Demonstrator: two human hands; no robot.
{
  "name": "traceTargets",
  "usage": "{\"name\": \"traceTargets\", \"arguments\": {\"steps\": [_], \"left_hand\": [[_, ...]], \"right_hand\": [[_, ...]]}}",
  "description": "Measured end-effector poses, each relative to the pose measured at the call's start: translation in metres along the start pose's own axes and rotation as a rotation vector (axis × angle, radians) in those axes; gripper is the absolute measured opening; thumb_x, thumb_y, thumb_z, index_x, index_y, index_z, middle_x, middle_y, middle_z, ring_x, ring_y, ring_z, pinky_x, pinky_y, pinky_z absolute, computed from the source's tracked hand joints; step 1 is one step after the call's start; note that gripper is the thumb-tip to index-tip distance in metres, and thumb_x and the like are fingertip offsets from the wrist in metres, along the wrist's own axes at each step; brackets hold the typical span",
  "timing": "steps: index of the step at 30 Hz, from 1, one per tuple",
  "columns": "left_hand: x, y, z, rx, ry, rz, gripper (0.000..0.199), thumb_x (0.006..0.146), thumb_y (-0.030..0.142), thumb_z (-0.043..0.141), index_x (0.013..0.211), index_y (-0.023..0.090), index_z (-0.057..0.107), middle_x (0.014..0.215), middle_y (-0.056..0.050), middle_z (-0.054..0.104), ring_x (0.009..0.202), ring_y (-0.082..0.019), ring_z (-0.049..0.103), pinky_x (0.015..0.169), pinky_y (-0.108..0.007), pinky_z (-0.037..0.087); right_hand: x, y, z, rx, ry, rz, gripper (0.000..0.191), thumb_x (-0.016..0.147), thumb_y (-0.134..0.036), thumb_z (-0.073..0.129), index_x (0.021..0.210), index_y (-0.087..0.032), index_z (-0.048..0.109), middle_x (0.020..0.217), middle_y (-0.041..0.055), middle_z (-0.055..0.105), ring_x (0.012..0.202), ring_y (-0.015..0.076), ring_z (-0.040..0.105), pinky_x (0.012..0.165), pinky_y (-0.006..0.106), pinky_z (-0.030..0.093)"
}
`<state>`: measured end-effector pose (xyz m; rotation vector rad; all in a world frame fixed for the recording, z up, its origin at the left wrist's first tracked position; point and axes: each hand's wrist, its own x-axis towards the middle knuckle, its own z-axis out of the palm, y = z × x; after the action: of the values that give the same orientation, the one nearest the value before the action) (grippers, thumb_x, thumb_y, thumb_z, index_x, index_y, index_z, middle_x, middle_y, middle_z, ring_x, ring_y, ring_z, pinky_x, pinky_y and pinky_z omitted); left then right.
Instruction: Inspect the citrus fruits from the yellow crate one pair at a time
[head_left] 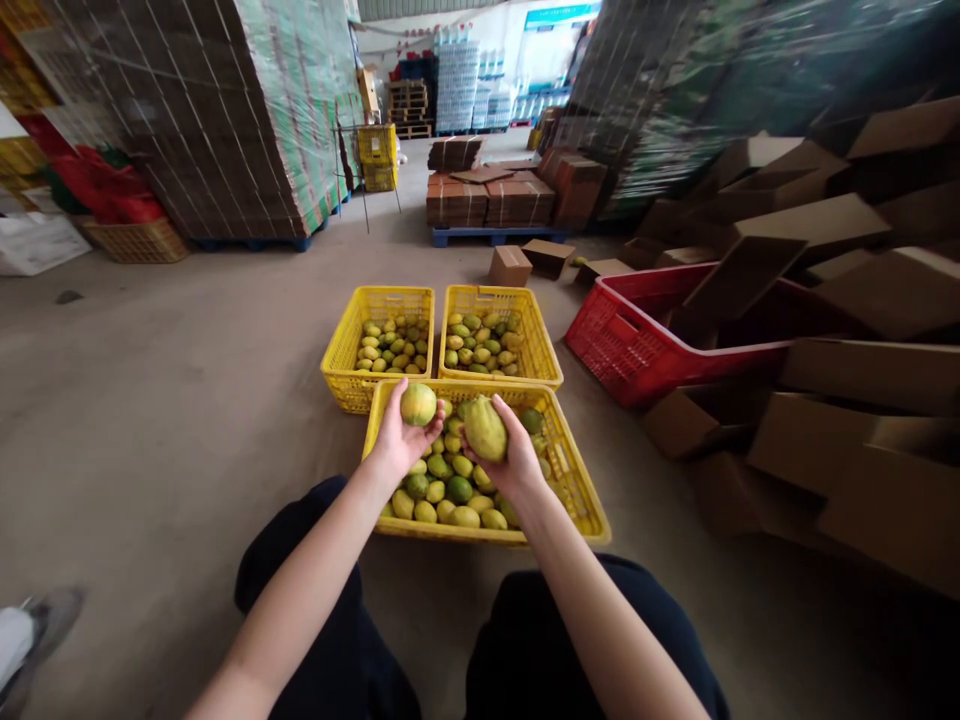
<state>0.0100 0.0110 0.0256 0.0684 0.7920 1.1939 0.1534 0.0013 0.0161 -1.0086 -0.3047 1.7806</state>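
Observation:
My left hand (397,430) is closed around a round yellow-green lemon (418,404), its fingers under the fruit. In my right hand (517,450) sits a bigger, bumpy, pear-shaped lemon (485,430), gripped with the thumb on top. Both hands are above the near yellow crate (577,480), which holds many yellow and green lemons (459,489). Behind it stand a left yellow crate (337,345) and a right yellow crate (544,345), each partly filled with similar fruit.
To the right, a red crate (626,340) holds cardboard, with a heap of empty cardboard boxes (817,430) around it. Flattened cartons (487,200) lie stacked on a blue pallet (465,237) ahead. Tall wrapped stacks (277,110) flank the aisle. A shoe (19,640) shows at lower left.

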Motion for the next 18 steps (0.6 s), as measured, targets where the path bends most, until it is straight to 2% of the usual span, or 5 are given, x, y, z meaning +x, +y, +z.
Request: {"name": "traceTargets", "arguments": {"steps": [4,8,11,14,18], "left_hand": [[0.0027,0.0008,-0.0027,0.008,-0.018,0.006,0.040,0.093,0.043,0.043,0.095,0.007,0.062,0.070,-0.008,0.064,0.054,-0.013,0.060,0.046,-0.020,0.052],[0.0027,-0.0019,-0.0019,0.040,-0.019,-0.015,0.036,0.095,0.038,0.042,0.103,0.010,0.062,0.076,-0.009,0.067,0.066,-0.017,0.066,0.055,-0.024,0.056],[-0.0002,-0.0036,0.0006,0.035,0.003,-0.005,0.031,0.090,0.039,0.052,0.098,0.010,0.062,0.077,-0.008,0.066,0.068,-0.017,0.067,0.058,-0.026,0.058],[-0.0027,-0.0038,0.0020,0.056,0.039,0.022,0.019,0.086,0.030,0.060,0.087,0.011,0.061,0.072,-0.006,0.065,0.063,-0.014,0.065,0.055,-0.021,0.057],[-0.0011,-0.0041,-0.0012,0.015,-0.017,-0.031,0.029,0.090,0.035,0.049,0.081,0.010,0.059,0.072,-0.009,0.066,0.058,-0.014,0.063,0.050,-0.021,0.055]], "right_hand": [[0.0027,0.0015,0.0012,0.018,0.066,-0.008,0.027,0.091,-0.035,0.047,0.075,-0.018,0.060,0.057,0.0015,0.066,0.046,0.0149,0.061,0.041,0.024,0.049],[0.0055,0.0029,-0.0006,0.014,0.137,0.005,0.027,0.092,-0.036,0.045,0.078,-0.019,0.060,0.055,0.0007,0.065,0.044,0.0153,0.059,0.040,0.025,0.049],[0.0047,0.0016,-0.0030,0.007,0.084,0.066,0.027,0.088,-0.041,0.051,0.078,-0.018,0.060,0.055,0.0017,0.064,0.043,0.0159,0.059,0.036,0.024,0.047],[0.0025,-0.0004,-0.0044,0.021,0.031,0.065,0.016,0.080,-0.033,0.061,0.078,-0.017,0.060,0.057,0.0026,0.065,0.045,0.0145,0.059,0.035,0.020,0.044],[0.0022,-0.0018,-0.0058,0.113,-0.021,0.056,0.016,0.080,-0.032,0.059,0.077,-0.017,0.060,0.060,0.0043,0.066,0.047,0.0145,0.060,0.032,0.019,0.040]]}}
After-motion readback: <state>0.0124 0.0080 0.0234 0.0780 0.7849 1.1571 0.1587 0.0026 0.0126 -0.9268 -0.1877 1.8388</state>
